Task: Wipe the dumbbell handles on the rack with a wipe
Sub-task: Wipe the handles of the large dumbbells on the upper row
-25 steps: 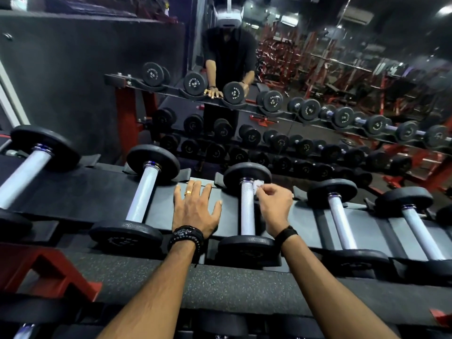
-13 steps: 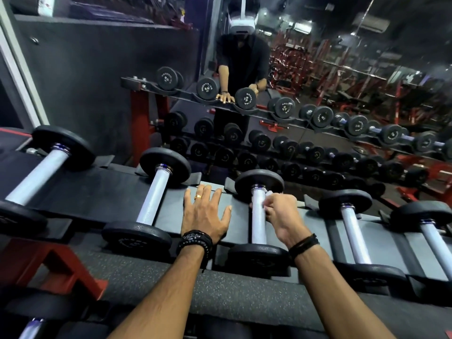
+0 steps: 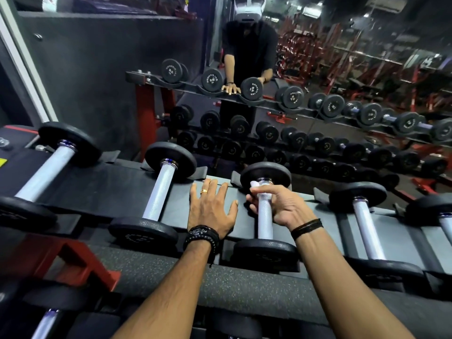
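Several dumbbells with silver knurled handles lie across the top shelf of the rack (image 3: 117, 192). My right hand (image 3: 281, 206) wraps around the far end of the middle dumbbell's handle (image 3: 264, 226), holding a small white wipe (image 3: 254, 184) against it near the far black plate (image 3: 266, 173). My left hand (image 3: 211, 209) lies flat with spread fingers on the shelf just left of that dumbbell. Another dumbbell handle (image 3: 160, 192) is to the left, and a third dumbbell handle (image 3: 365, 231) to the right.
A wall mirror (image 3: 342, 81) behind the rack reflects a person and rows of dumbbells. A red rack frame (image 3: 80, 263) stands at the lower left. A padded dark front ledge (image 3: 220, 282) runs below the dumbbells, with a lower shelf beneath it.
My right hand has turned over the middle handle, fingers now reaching across to its left side with the wipe. The view has shifted slightly. My left hand stays flat on the shelf.
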Available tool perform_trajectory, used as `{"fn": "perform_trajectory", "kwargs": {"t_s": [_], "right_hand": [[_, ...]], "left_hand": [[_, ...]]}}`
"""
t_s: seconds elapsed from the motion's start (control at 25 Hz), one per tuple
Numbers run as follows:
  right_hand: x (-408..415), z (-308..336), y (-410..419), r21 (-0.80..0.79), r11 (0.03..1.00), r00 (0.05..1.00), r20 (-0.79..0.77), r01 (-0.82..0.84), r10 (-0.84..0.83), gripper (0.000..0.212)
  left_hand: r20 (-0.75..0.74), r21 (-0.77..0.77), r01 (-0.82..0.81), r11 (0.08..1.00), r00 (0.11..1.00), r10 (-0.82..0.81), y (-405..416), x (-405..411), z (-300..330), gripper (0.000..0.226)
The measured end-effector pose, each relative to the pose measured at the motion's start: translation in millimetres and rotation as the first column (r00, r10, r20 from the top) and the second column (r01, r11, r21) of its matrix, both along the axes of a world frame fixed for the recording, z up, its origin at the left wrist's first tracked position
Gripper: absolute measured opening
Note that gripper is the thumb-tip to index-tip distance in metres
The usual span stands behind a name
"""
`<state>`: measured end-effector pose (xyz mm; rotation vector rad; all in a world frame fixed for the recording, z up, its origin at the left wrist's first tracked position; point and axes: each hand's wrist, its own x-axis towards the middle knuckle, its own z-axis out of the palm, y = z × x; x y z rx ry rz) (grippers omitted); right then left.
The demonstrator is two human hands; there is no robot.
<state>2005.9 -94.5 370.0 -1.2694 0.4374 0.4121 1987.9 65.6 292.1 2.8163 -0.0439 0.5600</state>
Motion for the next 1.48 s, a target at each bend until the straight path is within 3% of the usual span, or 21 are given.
{"fn": "perform_trajectory", "kwargs": {"t_s": [0.12, 0.24, 0.28, 0.36, 0.4, 0.48, 0.56, 0.68, 0.72, 0.84, 0.96, 1.04, 1.24, 1.32, 1.36, 1.44, 1.48], "right_hand": [[3.9, -6.3, 5.7, -0.091, 0.995, 0.999, 0.021, -0.037, 0.039, 0.013], [3.0, -15.2, 4.2, -0.334, 0.937, 0.975, 0.219, 0.103, -0.029, 0.026], [2.5, -16.5, 1.3, -0.480, 0.857, 0.950, 0.310, 0.188, -0.035, 0.039], [5.2, -21.0, -7.0, -0.726, 0.583, 0.897, 0.442, 0.364, -0.010, 0.062], [7.2, -24.4, -10.3, -0.728, 0.562, 0.887, 0.461, 0.392, -0.023, 0.067], [6.4, -26.6, -15.7, -0.493, 0.781, 0.867, 0.485, 0.383, -0.119, 0.061], [2.7, -29.6, -23.3, -0.213, 0.930, 0.906, 0.368, 0.301, -0.209, 0.040], [-1.2, -38.5, -29.6, -0.031, 0.963, 0.944, 0.206, 0.269, -0.257, 0.015], [-0.7, -40.3, -28.7, -0.055, 0.955, 0.940, 0.200, 0.292, -0.276, 0.012], [-8.5, -32.7, -22.0, -0.279, 0.902, 0.922, 0.301, 0.328, -0.242, 0.035], [-43.4, -25.5, -33.6, -0.272, 0.912, 0.930, 0.289, 0.306, -0.226, 0.020], [-77.2, -25.8, -52.7, -0.289, 0.891, 0.905, 0.349, 0.350, -0.242, 0.023], [-149.9, 3.6, -92.3, -0.324, 0.812, 0.814, 0.506, 0.486, -0.286, 0.019], [-173.0, 16.4, -111.4, -0.341, 0.775, 0.785, 0.542, 0.532, -0.300, 0.017], [-183.8, 21.4, -121.5, -0.354, 0.755, 0.773, 0.556, 0.552, -0.305, 0.018], [-199.1, 25.9, -139.0, -0.385, 0.716, 0.765, 0.557, 0.583, -0.324, 0.021], [-203.4, 27.9, -145.4, -0.390, 0.701, 0.760, 0.557, 0.597, -0.337, 0.022]], "left_hand": [[0.005, 0.005, 0.002, 1.000, 1.000, -0.002, -0.1, 0.2, -1.0, 0.063], [0.004, 0.004, 0.002, 1.000, 1.000, -0.002, 0.8, 0.5, -1.7, 0.064], [0.004, 0.002, 0.000, 1.000, 1.000, 0.000, 0.6, 0.3, -1.9, 0.065], [0.010, 0.002, -0.002, 1.000, 1.000, 0.002, 0.5, 0.4, -1.9, 0.066], [0.014, 0.004, -0.002, 1.000, 1.000, 0.002, 0.5, 1.1, -2.4, 0.065], [0.012, 0.014, -0.004, 1.000, 1.000, 0.004, 0.9, 1.7, -3.4, 0.065], [0.006, 0.015, -0.004, 1.000, 1.000, 0.004, 0.8, 1.8, -4.2, 0.065], [0.027, 0.011, 0.003, 1.000, 1.000, -0.004, 0.6, 2.4, -5.5, 0.062], [0.034, 0.008, 0.006, 1.000, 0.999, -0.006, 0.7, 2.2, -5.4, 0.061], [0.026, 0.010, 0.017, 1.000, 1.000, -0.017, 1.4, 1.3, -4.2, 0.060], [0.003, 0.002, 0.026, 1.000, 1.000, -0.026, 2.1, -1.6, 0.3, 0.062], [-0.008, -0.010, 0.046, 0.999, 0.999, -0.046, 1.9, -3.1, 2.3, 0.067], [0.016, -0.229, 0.194, 0.954, 0.980, -0.196, 10.1, -10.1, 6.0, 0.080], [-0.015, -0.371, 0.228, 0.900, 0.968, -0.251, 8.3, -15.4, 8.5, 0.087], [-0.030, -0.531, 0.222, 0.818, 0.959, -0.280, 4.6, -21.9, 17.0, 0.089], [-0.032, -0.842, 0.176, 0.510, 0.928, -0.372, -12.0, -38.8, 42.9, 0.089], [0.002, -0.894, 0.189, 0.406, 0.908, -0.419, -24.7, -49.7, 58.2, 0.088]]}}
